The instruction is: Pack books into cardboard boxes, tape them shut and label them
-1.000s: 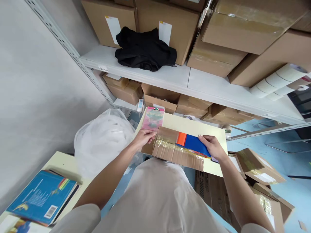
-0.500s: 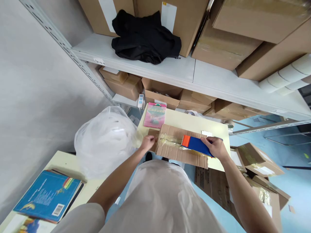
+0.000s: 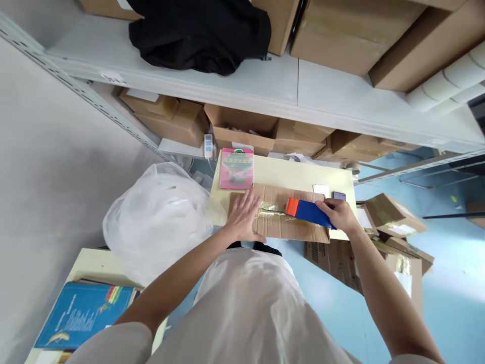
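As our left hand spreads, the cardboard looks steadier

Where its fingers were bunched at the edge half a second ago, we now have that hand opened, fingers apart, over the cardboard's nine o'clock end, at the tabletop's six o'clock side. Our right hand, toward three, keeps its grip clamped on the blue-and-orange piece, held over the cardboard with its orange end toward nine. We judge this leaves the cardboard better braced beneath that piece. Our pink booklet lies apart at eleven.
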The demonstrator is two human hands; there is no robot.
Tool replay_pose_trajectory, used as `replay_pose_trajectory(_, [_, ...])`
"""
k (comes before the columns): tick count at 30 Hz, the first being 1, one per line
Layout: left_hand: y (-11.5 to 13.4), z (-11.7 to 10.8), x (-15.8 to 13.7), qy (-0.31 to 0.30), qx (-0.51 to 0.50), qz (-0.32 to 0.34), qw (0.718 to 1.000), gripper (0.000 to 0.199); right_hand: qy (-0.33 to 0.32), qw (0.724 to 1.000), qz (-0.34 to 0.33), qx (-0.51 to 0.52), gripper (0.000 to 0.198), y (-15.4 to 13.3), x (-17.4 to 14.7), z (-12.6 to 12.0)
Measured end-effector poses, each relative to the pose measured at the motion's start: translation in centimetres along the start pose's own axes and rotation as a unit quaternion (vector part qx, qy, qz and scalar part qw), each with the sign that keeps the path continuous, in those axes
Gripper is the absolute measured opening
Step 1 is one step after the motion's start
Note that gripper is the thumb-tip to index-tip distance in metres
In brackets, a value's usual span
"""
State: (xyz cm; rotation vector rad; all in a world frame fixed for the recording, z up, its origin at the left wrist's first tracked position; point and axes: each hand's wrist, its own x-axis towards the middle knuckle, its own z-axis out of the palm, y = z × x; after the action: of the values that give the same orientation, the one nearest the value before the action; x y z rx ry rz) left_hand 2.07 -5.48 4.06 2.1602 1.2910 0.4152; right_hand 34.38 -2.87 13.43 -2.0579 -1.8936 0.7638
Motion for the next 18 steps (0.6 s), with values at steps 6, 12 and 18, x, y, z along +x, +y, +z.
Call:
replay_pose_trajectory(6, [2.3,-0.6,2.4,-0.078,0.136,0.018,0.987,0.149,-0.036,0.999,-0.002,0.002,0.06,-1.3,0.5,-2.1])
replay_pose_trajectory(12, [2.3,-0.2,2.5,-0.1,0.159,-0.013,0.982,0.15,-0.093,0.994,-0.05,-0.006,0.059,-2.1,1.3,-3.5])
replay_pose_trajectory(18, [3.5,-0.5,2.9,-0.119,0.206,-0.044,0.97,0.147,-0.124,0.99,-0.058,0.015,0.056,5.3,1.1,-7.2])
